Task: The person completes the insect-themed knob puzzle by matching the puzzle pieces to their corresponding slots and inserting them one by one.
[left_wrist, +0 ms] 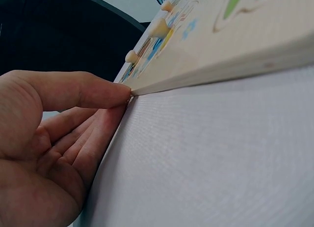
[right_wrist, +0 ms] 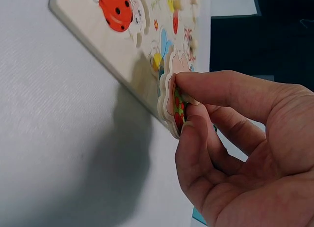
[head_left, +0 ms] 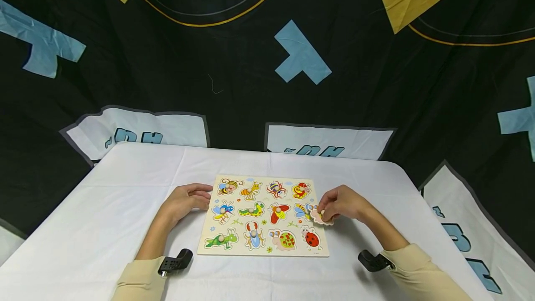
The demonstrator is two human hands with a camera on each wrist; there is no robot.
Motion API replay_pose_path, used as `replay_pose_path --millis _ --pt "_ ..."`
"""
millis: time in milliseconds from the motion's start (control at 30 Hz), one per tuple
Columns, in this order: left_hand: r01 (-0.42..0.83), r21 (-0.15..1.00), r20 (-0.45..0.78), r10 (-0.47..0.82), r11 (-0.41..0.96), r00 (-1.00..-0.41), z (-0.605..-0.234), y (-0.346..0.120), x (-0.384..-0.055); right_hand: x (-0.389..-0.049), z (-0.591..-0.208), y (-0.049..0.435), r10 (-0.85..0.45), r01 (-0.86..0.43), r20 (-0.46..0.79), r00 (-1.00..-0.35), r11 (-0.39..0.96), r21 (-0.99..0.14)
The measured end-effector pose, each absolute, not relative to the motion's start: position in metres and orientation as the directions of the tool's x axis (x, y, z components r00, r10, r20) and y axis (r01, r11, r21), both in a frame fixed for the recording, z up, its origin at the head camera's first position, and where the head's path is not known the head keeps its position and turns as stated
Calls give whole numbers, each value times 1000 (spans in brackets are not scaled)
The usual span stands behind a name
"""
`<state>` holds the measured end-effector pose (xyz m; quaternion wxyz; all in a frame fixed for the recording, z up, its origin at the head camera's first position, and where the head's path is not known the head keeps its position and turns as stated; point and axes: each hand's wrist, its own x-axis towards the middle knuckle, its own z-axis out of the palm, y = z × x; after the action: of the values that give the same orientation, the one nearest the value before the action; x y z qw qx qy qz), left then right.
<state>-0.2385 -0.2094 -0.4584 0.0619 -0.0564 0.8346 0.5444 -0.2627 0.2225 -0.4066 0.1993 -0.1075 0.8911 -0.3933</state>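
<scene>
A wooden peg puzzle board (head_left: pixel 267 248) with insect pictures lies on the white table. My left hand (head_left: pixel 186 202) rests at its left side, fingertips touching the edge; the left wrist view shows that hand's fingers (left_wrist: pixel 81 89) fairly straight against the board's side. Between thumb and fingertips, my right hand (head_left: pixel 343 203) pinches a snail puzzle piece (right_wrist: pixel 171 97), pink with a green, red-spotted shell. The piece is tilted over the board's right edge, overlapping the blue-winged bee (head_left: pixel 302 211) in the head view. Its knob is hidden by my fingers.
Several pictures carry wooden knobs, such as the caterpillar (head_left: pixel 252 210) and the beetle (head_left: pixel 254 236). The snail picture (head_left: pixel 284 239) and ladybug picture (head_left: pixel 311 237) in the bottom row show no knob. Behind the white-covered table (head_left: pixel 125 226) hangs a black cloth (head_left: pixel 234 73).
</scene>
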Motion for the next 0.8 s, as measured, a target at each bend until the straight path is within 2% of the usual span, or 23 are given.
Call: replay_pose_path --millis 400,800 --pt "-161 907 -162 -32 388 -986 -457 -209 -239 -265 -407 198 -406 -60 -259 -876 626 -778" --pt "-155 914 -160 -19 374 -987 -460 -210 -241 -263 -413 174 -421 -78 -269 -866 646 -759"
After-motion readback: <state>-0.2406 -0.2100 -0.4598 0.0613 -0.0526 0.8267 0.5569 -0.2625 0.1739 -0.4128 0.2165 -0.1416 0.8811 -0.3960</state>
